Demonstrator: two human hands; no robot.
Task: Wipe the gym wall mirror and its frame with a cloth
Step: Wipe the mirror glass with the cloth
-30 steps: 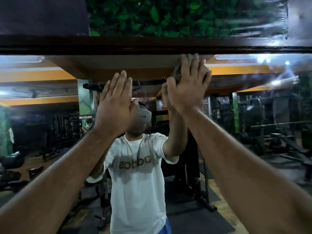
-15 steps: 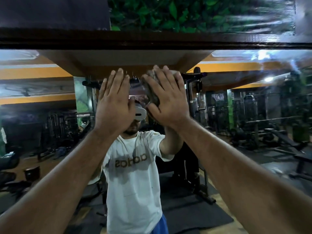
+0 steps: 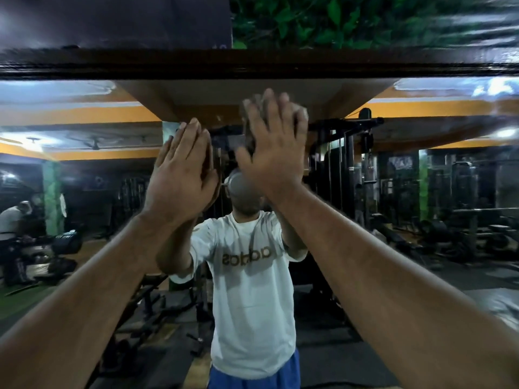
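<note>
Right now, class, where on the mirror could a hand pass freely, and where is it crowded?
Free: the glass left of the left hand, and right of the right hand below the dark frame. Crowded: the middle, where both flat hands sit close together, the right pressing the cloth.

Dim gym light; ceiling lamps point(image 3: 507, 132) glare in the mirror point(image 3: 421, 192). Fingertips point(image 3: 268, 94) blur with motion. Streaky smear at the upper right corner; wide-angle bending at the edges.

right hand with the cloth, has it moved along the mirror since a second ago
Yes. The right hand, pressing the cloth flat on the mirror, was up against the dark top frame and has dropped lower, ending close beside the left hand.
</note>
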